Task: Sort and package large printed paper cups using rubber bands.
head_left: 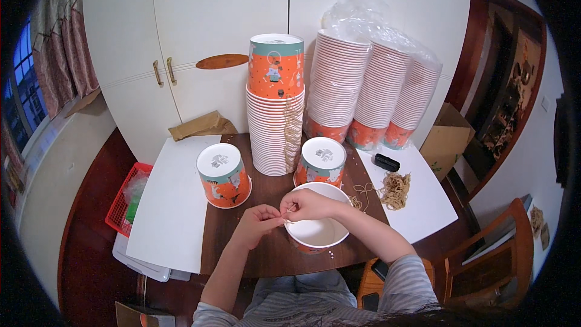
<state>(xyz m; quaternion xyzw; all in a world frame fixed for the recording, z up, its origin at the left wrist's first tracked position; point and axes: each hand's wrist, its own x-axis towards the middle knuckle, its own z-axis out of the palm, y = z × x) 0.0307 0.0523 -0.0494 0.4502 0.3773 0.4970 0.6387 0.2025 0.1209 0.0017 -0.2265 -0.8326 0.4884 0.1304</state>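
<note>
An open paper bucket (318, 233), white inside, stands at the table's near edge in front of me. My left hand (261, 224) and my right hand (310, 206) meet at its left rim, fingertips pinched together. What they pinch is too small to make out. Right of the bucket, beige cord (358, 201) trails to a tangled cord heap (395, 191). Two orange and green paper buckets stand upside down, one at the left (223, 175) and another just behind the open one (324, 160). Several small white bits (331, 255) lie by the bucket's near side.
A tall stack of upturned buckets (275, 127) rises at the back, with cord hanging down its side. Plastic-wrapped bucket stacks (378, 85) stand behind right. A black object (387, 162) lies by the cord heap. A red basket (124, 200) is at left, a wooden chair (514, 254) at right.
</note>
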